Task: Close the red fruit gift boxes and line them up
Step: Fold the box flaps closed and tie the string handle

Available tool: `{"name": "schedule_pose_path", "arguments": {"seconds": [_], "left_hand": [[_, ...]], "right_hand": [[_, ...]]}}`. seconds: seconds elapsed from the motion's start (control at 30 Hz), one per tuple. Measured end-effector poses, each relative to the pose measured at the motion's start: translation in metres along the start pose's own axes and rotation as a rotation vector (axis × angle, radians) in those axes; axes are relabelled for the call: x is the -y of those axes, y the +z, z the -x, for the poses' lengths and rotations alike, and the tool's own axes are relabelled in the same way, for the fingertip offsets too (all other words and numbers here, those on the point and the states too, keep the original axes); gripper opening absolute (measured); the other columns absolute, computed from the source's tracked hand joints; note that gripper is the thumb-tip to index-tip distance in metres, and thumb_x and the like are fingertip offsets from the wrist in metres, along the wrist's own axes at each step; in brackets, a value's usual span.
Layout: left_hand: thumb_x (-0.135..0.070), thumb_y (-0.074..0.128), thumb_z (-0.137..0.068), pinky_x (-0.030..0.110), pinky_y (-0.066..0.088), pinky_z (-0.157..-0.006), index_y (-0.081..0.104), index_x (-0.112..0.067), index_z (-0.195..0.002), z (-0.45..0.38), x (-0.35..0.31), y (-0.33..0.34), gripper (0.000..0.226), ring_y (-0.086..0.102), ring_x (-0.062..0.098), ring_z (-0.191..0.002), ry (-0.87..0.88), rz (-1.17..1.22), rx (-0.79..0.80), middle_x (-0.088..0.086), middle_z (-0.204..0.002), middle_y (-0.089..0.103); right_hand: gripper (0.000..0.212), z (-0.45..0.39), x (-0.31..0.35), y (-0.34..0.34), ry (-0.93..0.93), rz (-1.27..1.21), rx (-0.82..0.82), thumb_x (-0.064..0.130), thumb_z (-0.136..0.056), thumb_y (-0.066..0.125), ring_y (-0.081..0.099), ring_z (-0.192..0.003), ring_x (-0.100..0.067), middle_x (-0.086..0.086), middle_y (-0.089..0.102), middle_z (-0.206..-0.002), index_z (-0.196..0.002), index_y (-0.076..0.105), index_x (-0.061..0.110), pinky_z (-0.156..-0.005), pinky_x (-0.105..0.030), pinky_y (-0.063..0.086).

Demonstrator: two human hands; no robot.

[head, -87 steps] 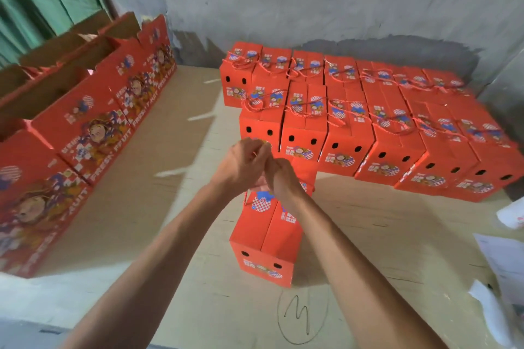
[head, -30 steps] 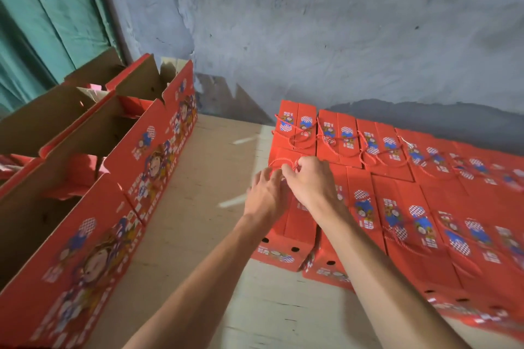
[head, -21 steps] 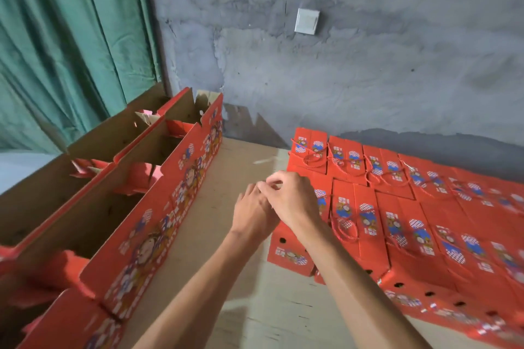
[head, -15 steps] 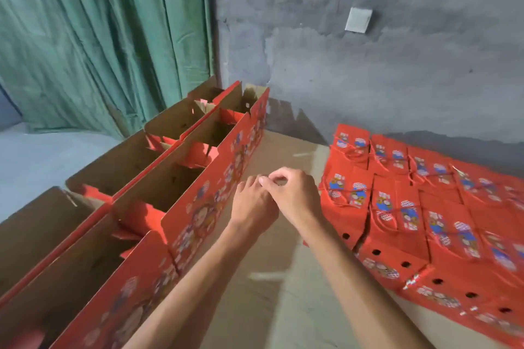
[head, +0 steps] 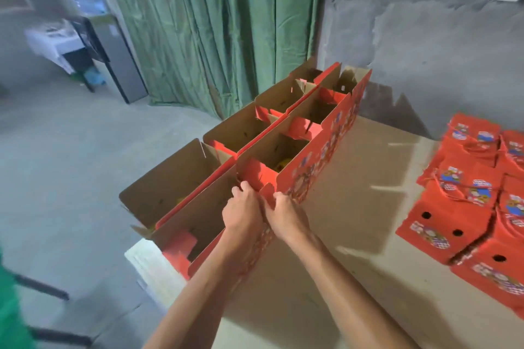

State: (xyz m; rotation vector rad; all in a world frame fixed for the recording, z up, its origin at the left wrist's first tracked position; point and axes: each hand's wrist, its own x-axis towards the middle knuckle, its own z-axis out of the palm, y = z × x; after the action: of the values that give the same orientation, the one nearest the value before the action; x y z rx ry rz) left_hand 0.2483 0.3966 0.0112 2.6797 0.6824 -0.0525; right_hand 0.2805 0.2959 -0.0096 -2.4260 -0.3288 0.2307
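The counter [head: 354,207] fills the lower right half of the frame, w/ grey wall behind and a green curtain [head: 215,31] upper centre. Along the counter's left edge, running from mid-frame up toward the wall, stand two rows of open boxes [head: 283,127], brown card inside, red print outside, flaps up; sth yellow shows in a couple of them, prob fruit. At far right sit the closed boxes [head: 465,207] packed side by side in rows, tops folded and cord handles lying on top. Both hands meet at centre frame on the near open box [head: 198,224], at the red flap [head: 268,193] that sticks up at the join w/ the next box along. Left hand [head: 242,214] has fingers curled over the top edge of the wall, thumb side toward the flap; right hand [head: 285,215] has fingers curled onto the printed outer face, just beside the left. Exactly what each fingertip pinches I cannot tell, they're hidden behind the card. Step in hand looks like taking this box out of the row to close it. To do it well: free it from its neighbour first, since flaps there seem to overlap and could snag or tear; hold both long walls, not one flap, as card will likely flex; lift straight, keep level so contents don't roll; then fold short flaps before long ones and set it flush vs the closed rows at right.
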Motion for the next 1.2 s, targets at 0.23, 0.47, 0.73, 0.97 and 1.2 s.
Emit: {"name": "schedule_pose_path", "arguments": {"seconds": [0.23, 0.47, 0.73, 0.97, 1.2], "left_hand": [[-0.018, 0.057, -0.102, 0.032, 0.057, -0.077, 0.07, -0.01, -0.11, 0.011, 0.006, 0.007, 0.017, 0.068, 0.021, -0.079, 0.101, 0.021, 0.022, 0.003, -0.096, 0.07], [-0.019, 0.064, -0.091, 0.037, 0.059, -0.079, 0.068, -0.016, -0.114, 0.055, -0.018, 0.032, 0.023, 0.071, 0.027, -0.087, 0.267, -0.044, 0.051, 0.004, -0.099, 0.073], [-0.023, 0.059, -0.097, 0.035, 0.057, -0.076, 0.068, -0.014, -0.114, 0.137, -0.083, 0.069, 0.022, 0.07, 0.026, -0.085, 0.527, -0.117, 0.089, 0.004, -0.098, 0.072], [-0.031, 0.056, -0.1, 0.031, 0.053, -0.069, 0.069, -0.013, -0.108, 0.247, -0.177, 0.119, 0.024, 0.07, 0.024, -0.081, 0.814, -0.179, 0.112, 0.002, -0.095, 0.073], [-0.025, 0.053, -0.101, 0.035, 0.058, -0.075, 0.066, -0.016, -0.107, 0.366, -0.271, 0.177, 0.017, 0.07, 0.025, -0.086, 1.047, -0.239, 0.182, 0.003, -0.099, 0.072]], "right_hand": [[0.053, 0.009, -0.01, 0.016, 0.012, -0.1, -0.081, 0.047, -0.106, 0.044, 0.06, -0.123, -0.03, -0.012, 0.061, -0.14, -0.147, 0.044, 0.014, -0.09, -0.033, 0.048], [0.034, 0.026, -0.044, -0.008, 0.077, -0.103, -0.127, 0.048, -0.102, 0.048, 0.065, -0.108, -0.03, -0.006, 0.071, -0.117, -0.113, 0.062, 0.018, -0.08, -0.033, 0.047], [0.03, 0.089, -0.128, -0.068, 0.206, -0.05, -0.246, 0.04, -0.093, 0.056, 0.068, -0.086, -0.034, -0.009, 0.077, -0.091, -0.081, 0.07, 0.017, -0.067, -0.033, 0.047], [0.039, 0.22, -0.232, -0.142, 0.285, -0.046, -0.496, 0.041, -0.101, 0.052, 0.069, -0.077, -0.03, -0.008, 0.076, -0.083, -0.073, 0.062, 0.015, -0.063, -0.029, 0.038], [0.043, 0.359, -0.33, -0.207, 0.404, -0.08, -0.741, 0.036, -0.103, 0.051, 0.06, -0.059, -0.023, -0.007, 0.071, -0.071, -0.068, 0.059, 0.012, -0.057, -0.031, 0.044]]}}
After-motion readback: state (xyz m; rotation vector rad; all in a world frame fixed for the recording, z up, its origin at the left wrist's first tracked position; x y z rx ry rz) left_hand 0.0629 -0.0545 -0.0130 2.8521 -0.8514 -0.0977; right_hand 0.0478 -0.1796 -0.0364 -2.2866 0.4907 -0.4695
